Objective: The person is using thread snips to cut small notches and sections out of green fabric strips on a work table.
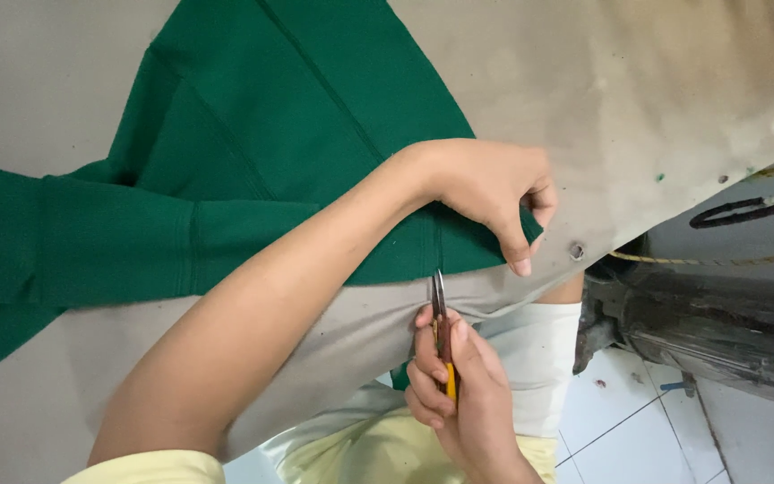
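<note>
Green garment (253,170) lies spread flat across the grey work table (656,81), a sleeve reaching toward the left edge of view and the hem running along the table's near edge; left hand (494,193) crosses over the cloth, thumb and fingers closed in a pinch on the hem's right corner, holding it taut; below it, right hand (459,394) is wrapped tight around small thread snips (441,323) with a yellow handle, blades pointing up at the hem, just beside it; the step looks like trimming loose thread along the hem; the next cut seemingly calls for steady tension and blades kept off the fabric itself.
</note>
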